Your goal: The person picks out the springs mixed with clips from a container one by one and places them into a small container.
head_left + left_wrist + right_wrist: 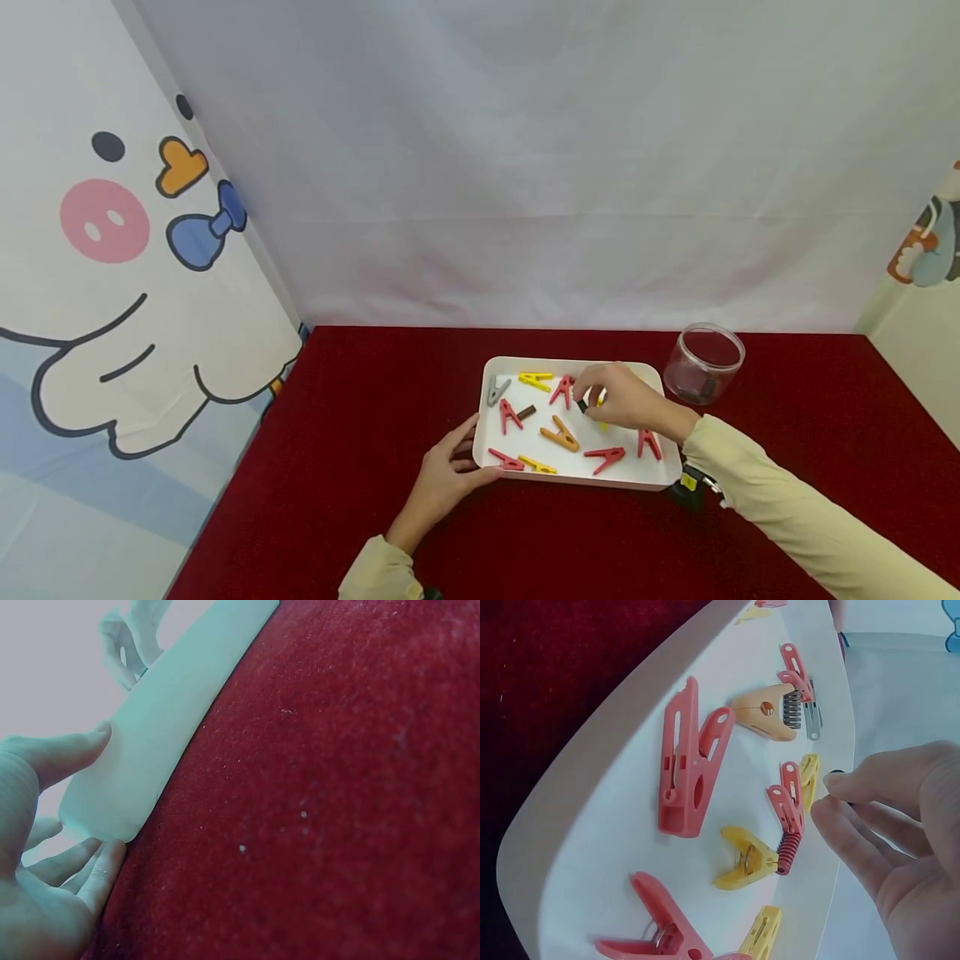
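Observation:
A white tray (525,433) holds several red, yellow, orange and grey plastic clips, among them an orange clip (561,435) and a grey clip (497,391). My left hand (442,471) holds the tray's near left corner, thumb against the front wall (150,750) and fingers at the corner. Above the tray, my right hand (618,396) pinches a small black piece (840,775) between thumb and fingertips. Mostly covered by the fingers, its exact kind cannot be told. Coil springs also lie in the tray: a brown one (527,412) and a red one (788,853).
Behind the tray's right end stands a clear round jar (703,364) with something dark at its bottom. Dark red cloth (375,375) covers the table. A white curtain hangs behind, with a printed cartoon panel (135,250) at left.

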`<action>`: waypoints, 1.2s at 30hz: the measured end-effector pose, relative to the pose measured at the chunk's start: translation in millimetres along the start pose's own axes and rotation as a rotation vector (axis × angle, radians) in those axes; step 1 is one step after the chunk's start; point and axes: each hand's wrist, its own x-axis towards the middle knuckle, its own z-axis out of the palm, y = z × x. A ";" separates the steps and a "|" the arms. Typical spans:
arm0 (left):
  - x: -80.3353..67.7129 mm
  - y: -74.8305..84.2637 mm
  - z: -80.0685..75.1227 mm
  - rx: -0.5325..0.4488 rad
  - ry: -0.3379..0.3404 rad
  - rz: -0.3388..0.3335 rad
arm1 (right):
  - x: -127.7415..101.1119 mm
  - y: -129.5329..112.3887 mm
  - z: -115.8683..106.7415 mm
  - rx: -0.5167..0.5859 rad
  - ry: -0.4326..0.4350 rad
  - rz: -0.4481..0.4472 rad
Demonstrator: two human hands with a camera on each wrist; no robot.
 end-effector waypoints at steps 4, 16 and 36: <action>-0.2 0.2 0.0 0.008 -0.002 -0.001 | -2.2 0.1 -0.6 -0.001 0.015 0.004; 0.3 -1.3 0.4 -0.001 0.001 0.005 | -8.9 0.4 -4.9 0.019 0.051 -0.020; -0.1 -1.0 0.5 -0.008 0.007 0.012 | -20.8 -2.2 -14.4 0.111 0.089 0.008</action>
